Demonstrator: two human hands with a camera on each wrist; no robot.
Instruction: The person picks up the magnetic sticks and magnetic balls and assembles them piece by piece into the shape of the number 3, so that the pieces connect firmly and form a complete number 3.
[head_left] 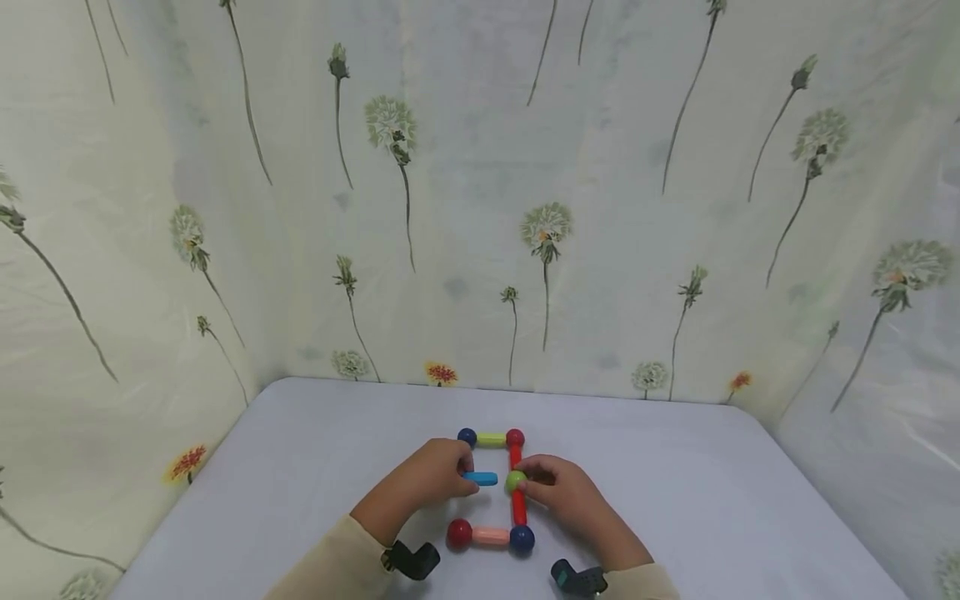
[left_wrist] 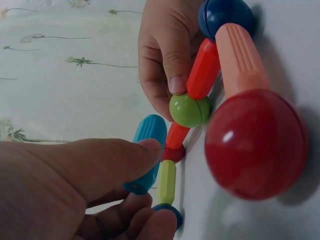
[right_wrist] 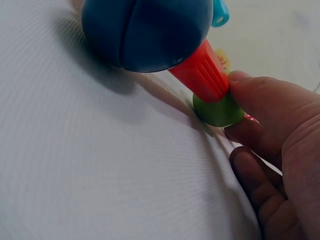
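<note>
My left hand (head_left: 442,475) pinches a light-blue rod (head_left: 483,478) between thumb and fingers, above the table. Its free end points right, apart from the green ball (head_left: 515,481). At that ball, my right hand (head_left: 558,487) grips with thumb and fingers. Two red rods (head_left: 519,507) join the green ball to a red ball (head_left: 515,437) at the far end and a dark-blue ball (head_left: 522,540) at the near end. A yellow-green rod (head_left: 491,438) runs left to another blue ball (head_left: 467,437). A pink rod (head_left: 491,536) links the near blue ball to a larger-looking red ball (head_left: 460,534).
The linked balls and rods lie on a white table (head_left: 637,467). Behind it hangs a pale curtain (head_left: 465,208) printed with dandelions, which also runs along both sides. Each wrist wears a dark camera (head_left: 415,560) on a strap.
</note>
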